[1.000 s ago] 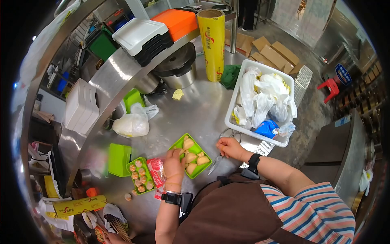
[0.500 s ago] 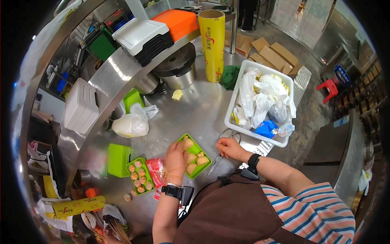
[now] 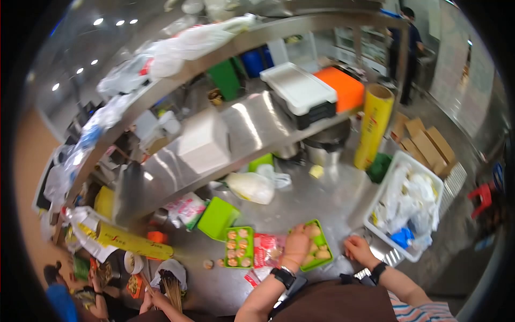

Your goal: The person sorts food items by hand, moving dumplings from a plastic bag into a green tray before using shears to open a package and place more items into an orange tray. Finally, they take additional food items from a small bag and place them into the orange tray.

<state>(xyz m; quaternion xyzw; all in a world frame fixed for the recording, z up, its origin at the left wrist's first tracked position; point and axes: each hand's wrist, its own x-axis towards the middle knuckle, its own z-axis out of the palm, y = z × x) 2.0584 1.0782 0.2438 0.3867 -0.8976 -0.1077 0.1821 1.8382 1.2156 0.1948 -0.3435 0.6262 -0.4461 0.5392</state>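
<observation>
Head view: we see a white tub [image 3: 382,187] right of the green tray [image 3: 323,236]; our left hand [image 3: 296,247] over the tray's left side, its grip unclear; our right hand [image 3: 360,251] beside it, fingers curled narrow; dough pieces [image 3: 322,253] inside.

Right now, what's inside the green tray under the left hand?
The green tray holds pale dough-like pieces, visible toward its right side. The left hand covers part of its left side; whatever lies beneath can't be seen.
</observation>
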